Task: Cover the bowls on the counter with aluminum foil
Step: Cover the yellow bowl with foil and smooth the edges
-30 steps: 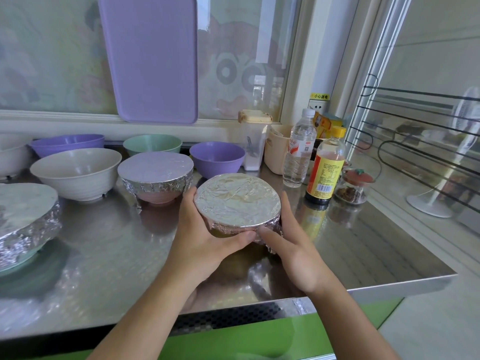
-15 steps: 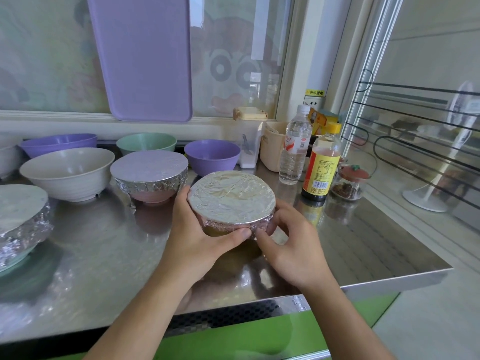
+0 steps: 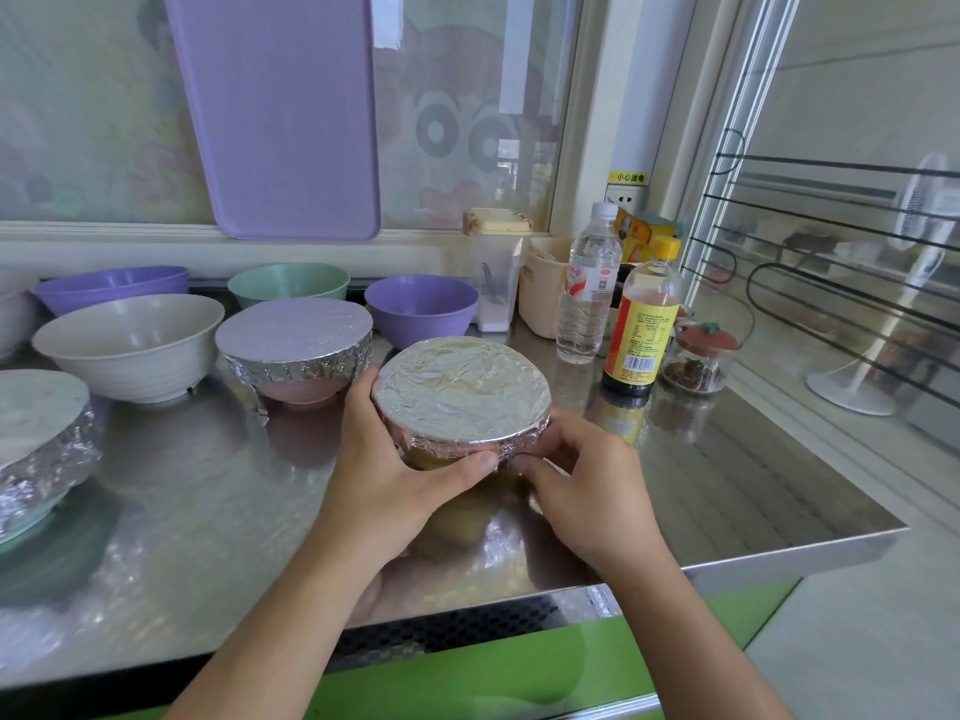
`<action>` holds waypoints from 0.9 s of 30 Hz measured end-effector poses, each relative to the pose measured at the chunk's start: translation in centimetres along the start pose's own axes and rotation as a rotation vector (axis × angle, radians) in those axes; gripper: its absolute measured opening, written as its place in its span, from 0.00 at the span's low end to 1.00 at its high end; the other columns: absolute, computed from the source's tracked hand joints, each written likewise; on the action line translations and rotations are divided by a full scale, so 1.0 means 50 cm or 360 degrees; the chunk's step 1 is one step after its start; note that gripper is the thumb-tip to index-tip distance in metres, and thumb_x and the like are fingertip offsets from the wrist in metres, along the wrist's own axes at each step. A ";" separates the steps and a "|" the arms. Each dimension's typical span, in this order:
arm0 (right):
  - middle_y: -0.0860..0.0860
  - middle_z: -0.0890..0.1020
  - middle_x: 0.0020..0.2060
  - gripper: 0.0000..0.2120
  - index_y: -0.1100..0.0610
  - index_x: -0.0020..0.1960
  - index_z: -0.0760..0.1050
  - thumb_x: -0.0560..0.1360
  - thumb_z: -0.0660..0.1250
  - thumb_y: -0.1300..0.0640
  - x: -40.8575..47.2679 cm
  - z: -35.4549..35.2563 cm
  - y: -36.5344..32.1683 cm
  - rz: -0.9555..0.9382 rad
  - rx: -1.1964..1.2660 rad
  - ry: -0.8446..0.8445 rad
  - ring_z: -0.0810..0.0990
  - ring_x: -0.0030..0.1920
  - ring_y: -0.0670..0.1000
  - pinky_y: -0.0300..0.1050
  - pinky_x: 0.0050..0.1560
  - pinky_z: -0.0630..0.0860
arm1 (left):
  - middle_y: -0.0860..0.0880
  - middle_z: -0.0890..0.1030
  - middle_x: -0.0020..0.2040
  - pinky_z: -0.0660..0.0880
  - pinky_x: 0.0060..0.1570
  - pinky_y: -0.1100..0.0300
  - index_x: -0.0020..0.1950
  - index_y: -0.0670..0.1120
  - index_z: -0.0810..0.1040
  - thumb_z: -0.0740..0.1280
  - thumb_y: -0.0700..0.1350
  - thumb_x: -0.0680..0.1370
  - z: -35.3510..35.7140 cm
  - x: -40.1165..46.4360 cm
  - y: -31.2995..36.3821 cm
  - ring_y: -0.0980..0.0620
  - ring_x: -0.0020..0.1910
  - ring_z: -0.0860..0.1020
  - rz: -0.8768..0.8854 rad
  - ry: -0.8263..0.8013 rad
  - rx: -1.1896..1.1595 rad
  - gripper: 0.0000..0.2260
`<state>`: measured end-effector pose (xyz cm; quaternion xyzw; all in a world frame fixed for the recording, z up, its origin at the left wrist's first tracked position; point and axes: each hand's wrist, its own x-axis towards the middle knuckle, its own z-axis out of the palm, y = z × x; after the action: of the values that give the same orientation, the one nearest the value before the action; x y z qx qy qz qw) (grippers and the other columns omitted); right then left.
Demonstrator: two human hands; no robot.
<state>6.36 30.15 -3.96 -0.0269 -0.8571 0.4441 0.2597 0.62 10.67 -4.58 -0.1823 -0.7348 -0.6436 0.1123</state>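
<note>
Bright daylight through window (image 3: 467, 122) — soft glare on steel counter (image 3: 727, 485) — wide-angle edge bending.

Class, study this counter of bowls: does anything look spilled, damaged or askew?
Nothing is spilled or broken. One oddity: the pink bowl's foil has a loose strip hanging onto the counter. Both hands, left hand and right hand, grip the yellow bowl's foil.
</note>
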 end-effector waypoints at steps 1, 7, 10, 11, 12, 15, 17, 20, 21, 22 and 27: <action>0.41 0.87 0.42 0.14 0.49 0.37 0.77 0.73 0.78 0.62 0.001 0.000 0.001 0.0061 -0.0007 0.0018 0.85 0.47 0.41 0.44 0.50 0.80 | 0.64 0.72 0.72 0.74 0.71 0.50 0.78 0.62 0.58 0.87 0.62 0.55 0.000 0.000 0.000 0.60 0.70 0.75 -0.0010 -0.0001 0.0006 0.58; 0.42 0.87 0.43 0.14 0.52 0.48 0.77 0.71 0.80 0.63 0.000 -0.003 -0.012 0.0239 0.0152 0.0121 0.86 0.47 0.39 0.43 0.49 0.83 | 0.65 0.74 0.70 0.75 0.70 0.51 0.77 0.61 0.60 0.87 0.60 0.55 -0.003 -0.002 0.010 0.62 0.67 0.77 -0.0038 -0.0014 -0.0003 0.57; 0.38 0.87 0.43 0.12 0.47 0.48 0.83 0.73 0.78 0.64 0.000 -0.006 -0.015 0.0207 0.0120 0.0094 0.85 0.47 0.37 0.38 0.52 0.81 | 0.65 0.74 0.70 0.75 0.70 0.52 0.78 0.59 0.60 0.87 0.59 0.55 -0.003 -0.004 0.011 0.63 0.67 0.77 -0.0049 -0.0018 -0.0018 0.57; 0.36 0.87 0.41 0.11 0.46 0.46 0.84 0.74 0.77 0.63 0.000 -0.007 -0.016 0.0197 0.0052 0.0085 0.84 0.45 0.36 0.34 0.49 0.79 | 0.65 0.74 0.70 0.75 0.71 0.52 0.78 0.60 0.60 0.87 0.59 0.55 -0.003 -0.004 0.010 0.63 0.67 0.77 -0.0055 -0.0021 -0.0018 0.57; 0.36 0.86 0.39 0.10 0.46 0.44 0.85 0.75 0.77 0.62 0.000 -0.008 -0.016 0.0188 -0.0006 0.0083 0.84 0.44 0.37 0.33 0.46 0.77 | 0.65 0.74 0.70 0.75 0.71 0.52 0.78 0.60 0.60 0.88 0.59 0.55 -0.004 -0.005 0.011 0.63 0.67 0.76 -0.0062 -0.0026 -0.0016 0.58; 0.40 0.85 0.37 0.08 0.51 0.41 0.86 0.75 0.75 0.62 0.001 -0.007 -0.009 0.0126 -0.0114 0.0090 0.82 0.41 0.41 0.34 0.43 0.75 | 0.66 0.73 0.70 0.75 0.71 0.52 0.78 0.61 0.59 0.88 0.59 0.55 -0.005 -0.005 0.010 0.62 0.68 0.76 -0.0086 -0.0037 0.0007 0.58; 0.42 0.86 0.40 0.08 0.54 0.41 0.85 0.76 0.74 0.65 0.001 -0.004 -0.009 -0.0006 -0.0218 0.0077 0.82 0.43 0.43 0.34 0.43 0.75 | 0.66 0.73 0.70 0.75 0.71 0.52 0.79 0.61 0.59 0.88 0.59 0.55 -0.006 -0.005 0.012 0.63 0.68 0.76 -0.0099 -0.0036 0.0020 0.58; 0.45 0.86 0.41 0.13 0.53 0.43 0.84 0.74 0.66 0.68 0.001 -0.006 -0.011 0.0057 -0.0340 0.0146 0.81 0.43 0.45 0.35 0.41 0.74 | 0.67 0.70 0.71 0.74 0.71 0.55 0.80 0.59 0.57 0.88 0.56 0.58 -0.005 -0.007 0.020 0.68 0.67 0.73 -0.0112 -0.0035 0.0030 0.59; 0.44 0.85 0.43 0.14 0.52 0.45 0.84 0.74 0.64 0.67 0.000 -0.009 -0.016 0.0161 -0.0297 0.0218 0.81 0.43 0.42 0.31 0.40 0.74 | 0.69 0.69 0.71 0.73 0.71 0.56 0.81 0.59 0.56 0.88 0.56 0.59 -0.004 -0.008 0.022 0.71 0.67 0.72 -0.0105 -0.0039 0.0040 0.59; 0.45 0.85 0.45 0.14 0.51 0.47 0.84 0.74 0.63 0.67 0.001 -0.012 -0.019 0.0271 -0.0219 0.0300 0.80 0.42 0.39 0.29 0.39 0.72 | 0.69 0.68 0.71 0.73 0.72 0.57 0.81 0.59 0.55 0.88 0.55 0.59 -0.004 -0.010 0.025 0.72 0.68 0.70 -0.0098 -0.0044 0.0050 0.59; 0.46 0.84 0.57 0.13 0.48 0.62 0.81 0.82 0.62 0.52 0.060 -0.019 -0.041 0.0469 0.0528 0.0363 0.80 0.58 0.48 0.48 0.60 0.75 | 0.67 0.67 0.74 0.71 0.74 0.54 0.82 0.60 0.52 0.87 0.59 0.59 -0.005 -0.007 0.023 0.71 0.70 0.69 -0.0127 -0.0072 0.0084 0.61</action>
<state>4.60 30.44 -0.69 -0.1586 -0.7245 0.6058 0.2880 1.42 10.48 -3.63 -0.1642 -0.7605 -0.6238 0.0745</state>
